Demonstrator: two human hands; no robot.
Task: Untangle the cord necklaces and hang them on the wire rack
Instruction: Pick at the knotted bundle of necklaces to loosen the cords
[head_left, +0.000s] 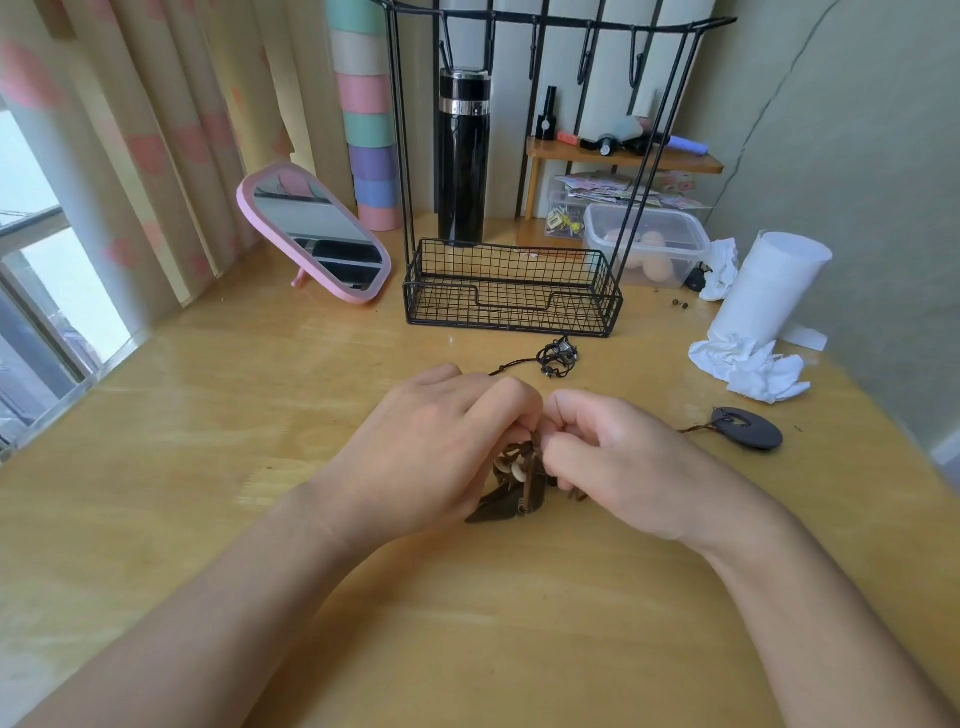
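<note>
Untangle step: L hand (431, 447) + R hand (613, 457), fingers (571, 410) curled, pinching brown necklace knot (519, 483) at worktop (260, 415) centre. Wire rack (511, 253) hooks bare. Next, IMO: tease one cord loose w/o tightening.

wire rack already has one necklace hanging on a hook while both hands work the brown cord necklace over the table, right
No: the head view shows every hook on the wire rack bare. The left hand and right hand do work the brown cord necklace over the table.
</note>
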